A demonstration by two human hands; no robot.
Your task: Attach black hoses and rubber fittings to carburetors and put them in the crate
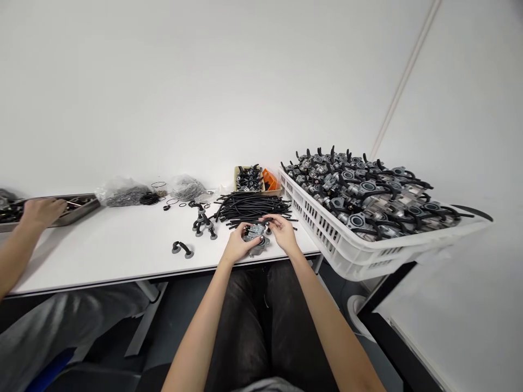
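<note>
Gripping a grey metal carburetor (257, 251) near the front edge of the white tabletop (134, 245), the person's left hand (238, 245) curls around its left side, thumb across the front. The right hand (283, 234) is nearly closed, thumb and fingers pinching a short black tube (268, 219) at the carburetor's upper right.

Just behind the hands lies a pile of straight black hoses (253, 207); farther back stands a small yellowish bin (236, 178) of parts. To the left, curved black elbow pipes (182, 249) with grey ends sit in a pair, with a cluster of more nearer the hoses. A white plastic crate (327, 233) heaped with carburetors stands to the right. At far left, a co-worker's hand (43, 211) reaches into a metal tray (84, 211), its grasp too unclear to tell.
</note>
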